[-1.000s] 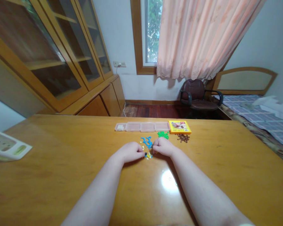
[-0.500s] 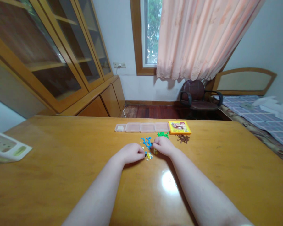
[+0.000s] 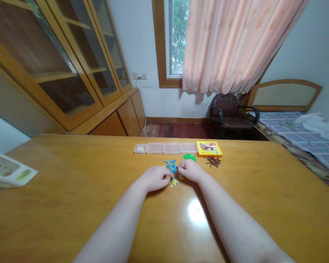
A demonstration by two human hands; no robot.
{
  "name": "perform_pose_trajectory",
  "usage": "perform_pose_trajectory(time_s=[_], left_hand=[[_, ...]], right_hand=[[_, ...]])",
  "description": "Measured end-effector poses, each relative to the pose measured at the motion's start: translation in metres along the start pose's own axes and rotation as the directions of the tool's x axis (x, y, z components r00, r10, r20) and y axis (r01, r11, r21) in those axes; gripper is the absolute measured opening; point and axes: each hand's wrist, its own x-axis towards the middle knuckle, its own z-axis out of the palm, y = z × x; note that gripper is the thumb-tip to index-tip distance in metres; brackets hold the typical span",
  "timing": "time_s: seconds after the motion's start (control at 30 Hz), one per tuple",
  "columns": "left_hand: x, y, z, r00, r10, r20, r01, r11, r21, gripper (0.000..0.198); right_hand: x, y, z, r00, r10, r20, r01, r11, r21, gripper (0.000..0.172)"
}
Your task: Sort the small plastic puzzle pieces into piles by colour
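My left hand (image 3: 157, 178) rests low over the table, its fingers bent together at a mixed pile of small yellow, white and blue pieces (image 3: 174, 182). Facing it, my right hand (image 3: 191, 170) is closed with the fingertips at the edge of a group of small blue pieces (image 3: 170, 165). Whatever lies between the fingertips of either hand is too small to make out. Pale yellow pieces (image 3: 181, 177) sit just under my right hand. Behind that hand is a heap of green pieces (image 3: 190, 157), and to its right a heap of brown pieces (image 3: 214, 162).
A row of clear plastic trays (image 3: 163, 148) lies toward the table's far edge, with a yellow box (image 3: 209, 149) at its right end. A white plastic holder (image 3: 11, 170) stands at the left. Beyond the wooden table (image 3: 98, 160) is an office chair (image 3: 230, 113).
My left hand has shifted slightly right, and its fingers now cover part of the mixed pile. My right hand has stayed almost in place.
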Motion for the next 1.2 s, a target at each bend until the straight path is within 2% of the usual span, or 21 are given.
perform_pose_trajectory(time_s=[0.17, 0.37, 0.43, 0.57, 0.77, 0.97, 1.07, 1.2], left_hand=[[0.0, 0.001, 0.001, 0.999, 0.019, 0.049, -0.02, 1.0, 0.009, 0.031], [-0.001, 0.0, -0.004, 0.998, -0.049, 0.043, 0.045, 0.996, 0.078, 0.025], [-0.002, 0.0, -0.005, 0.998, -0.058, 0.034, 0.055, 0.995, 0.079, 0.025], [-0.002, 0.001, -0.003, 0.999, 0.004, 0.033, -0.004, 1.0, 0.02, 0.03], [-0.001, 0.001, 0.002, 0.998, -0.004, 0.06, 0.0, 0.998, 0.062, 0.029], [-0.002, 0.002, -0.003, 0.999, -0.048, 0.022, 0.045, 0.99, 0.135, 0.024], [-0.002, 0.005, -0.003, 1.0, -0.018, 0.018, 0.016, 0.996, 0.085, 0.027], [0.0, 0.01, 0.0, 0.997, 0.028, 0.065, -0.029, 0.999, 0.028, 0.033]], right_hand=[[-0.001, -0.001, -0.002, 1.0, 0.017, -0.009, -0.017, 1.0, 0.025, 0.029], [-0.003, -0.005, -0.004, 0.994, -0.036, 0.099, 0.028, 0.996, 0.081, 0.025], [-0.003, -0.006, -0.004, 0.997, -0.023, 0.072, 0.019, 0.998, 0.058, 0.026], [-0.003, -0.006, -0.004, 0.999, -0.026, 0.028, 0.025, 0.999, 0.036, 0.028], [-0.004, -0.007, -0.003, 0.984, -0.081, 0.159, 0.065, 0.992, 0.104, 0.024], [-0.003, -0.008, -0.001, 0.999, -0.016, 0.048, 0.016, 1.0, 0.0, 0.026], [-0.002, -0.007, -0.002, 1.0, -0.028, 0.013, 0.028, 0.999, -0.02, 0.027], [-0.001, -0.003, -0.002, 0.999, -0.023, -0.04, 0.021, 0.999, -0.041, 0.032]])
